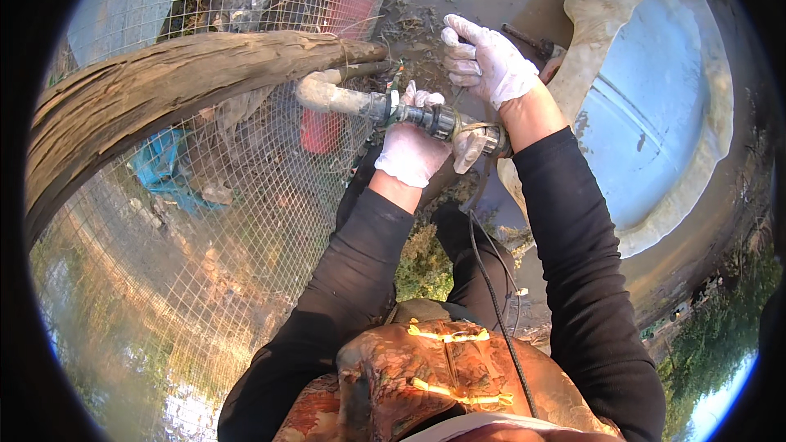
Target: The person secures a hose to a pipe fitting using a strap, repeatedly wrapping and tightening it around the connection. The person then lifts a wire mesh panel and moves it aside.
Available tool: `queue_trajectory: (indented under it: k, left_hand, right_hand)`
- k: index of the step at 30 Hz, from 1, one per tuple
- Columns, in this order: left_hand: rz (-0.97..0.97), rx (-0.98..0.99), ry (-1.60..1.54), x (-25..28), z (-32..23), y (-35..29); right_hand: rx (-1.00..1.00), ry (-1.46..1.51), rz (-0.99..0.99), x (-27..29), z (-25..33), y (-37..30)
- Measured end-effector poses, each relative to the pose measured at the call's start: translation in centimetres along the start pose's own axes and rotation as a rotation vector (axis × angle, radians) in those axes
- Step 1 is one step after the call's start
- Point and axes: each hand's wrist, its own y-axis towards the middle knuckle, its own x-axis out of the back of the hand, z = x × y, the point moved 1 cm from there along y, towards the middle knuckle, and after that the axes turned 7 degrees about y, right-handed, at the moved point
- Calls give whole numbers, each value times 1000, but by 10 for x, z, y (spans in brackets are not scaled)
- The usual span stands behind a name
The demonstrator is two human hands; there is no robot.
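A muddy plastic pipe (334,93) bends at an elbow beside the fence and runs right into dark ribbed fittings (438,119). My left hand (412,146), in a thin white glove, is wrapped round these fittings from below, its fingertips showing above them. My right hand (491,61), gloved too, is raised just above the pipe's right end with its fingers curled in. What it holds, if anything, I cannot make out. Strips of cord or cloth (471,145) are tied about the fittings near my right wrist.
A thick wooden post (205,65) slants in from the left, its end by the elbow. Behind it stands wire mesh (270,221), with a blue rag (164,168) beyond. On the right lies a pale-rimmed basin (716,98). A black cord (491,290) hangs before me.
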Motion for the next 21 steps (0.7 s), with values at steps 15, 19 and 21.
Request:
queue_trajectory:
  k: [15,19,21]
  left_hand:
    - [-237,-146,175,38,-3,-27]
    - [-80,-156,51,61,-4,-20]
    - [117,-151,-67,65,-2,-14]
  right_hand:
    - [13,-331,-160,2,7,19]
    - [54,-328,-242,1,5,18]
    - [91,-313,-355,-4,5,13]
